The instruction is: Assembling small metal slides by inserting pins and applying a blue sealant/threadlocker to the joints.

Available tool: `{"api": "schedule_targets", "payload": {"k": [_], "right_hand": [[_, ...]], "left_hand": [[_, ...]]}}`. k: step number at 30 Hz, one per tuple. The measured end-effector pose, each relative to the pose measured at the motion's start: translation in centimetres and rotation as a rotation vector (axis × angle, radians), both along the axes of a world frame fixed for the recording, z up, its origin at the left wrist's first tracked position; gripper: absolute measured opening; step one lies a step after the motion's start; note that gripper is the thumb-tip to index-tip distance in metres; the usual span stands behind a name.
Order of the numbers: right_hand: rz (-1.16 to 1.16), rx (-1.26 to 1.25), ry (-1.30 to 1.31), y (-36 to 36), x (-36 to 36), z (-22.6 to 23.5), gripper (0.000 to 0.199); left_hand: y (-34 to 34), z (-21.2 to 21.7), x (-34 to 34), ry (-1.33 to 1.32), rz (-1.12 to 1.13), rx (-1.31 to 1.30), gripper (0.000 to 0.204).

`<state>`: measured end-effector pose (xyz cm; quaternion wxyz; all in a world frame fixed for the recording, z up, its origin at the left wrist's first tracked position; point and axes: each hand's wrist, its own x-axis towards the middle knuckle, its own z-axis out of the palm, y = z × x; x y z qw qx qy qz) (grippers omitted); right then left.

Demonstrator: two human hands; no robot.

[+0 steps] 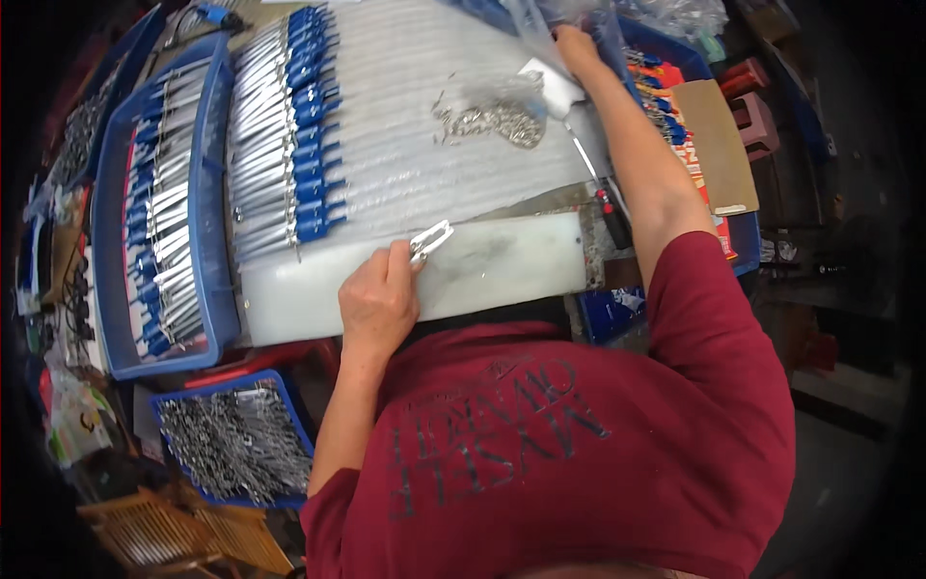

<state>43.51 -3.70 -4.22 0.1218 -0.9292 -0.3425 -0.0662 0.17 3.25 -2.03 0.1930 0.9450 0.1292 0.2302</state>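
Note:
My left hand is closed on a small silver metal piece with a long open loop, held above the near edge of a white board. At the far right my arm is stretched out, and my right hand is beside clear plastic bagging at a blue bin; its fingertips are hard to make out. Between the hands, a heap of small metal pins lies on the translucent table cover. A screwdriver with a red and black handle rests beneath my right forearm.
A long row of silver tools with blue ends lies left of the pins. Similar pieces fill a blue tray farther left. Below it, a blue crate holds many metal parts. A cardboard flap stands at right.

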Motion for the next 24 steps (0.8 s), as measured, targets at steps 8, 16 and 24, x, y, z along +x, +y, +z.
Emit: {"api": "schedule_targets", "payload": {"k": [8, 16, 24], "right_hand": [[-0.054, 0.012, 0.082, 0.1, -0.2, 0.9, 0.036], [-0.231, 0.594, 0.196, -4.3, -1.9, 4.5, 0.027], [0.000, 1.177, 0.549, -5.8, -12.4, 8.9, 0.019]], "left_hand": [[0.3, -0.7, 0.0, 0.005, 0.049, 0.047, 0.014], [0.4, -0.3, 1.0, -0.089, -0.024, 0.045, 0.015], [0.3, -0.4, 0.7, -0.144, -0.039, 0.056, 0.016]]}}
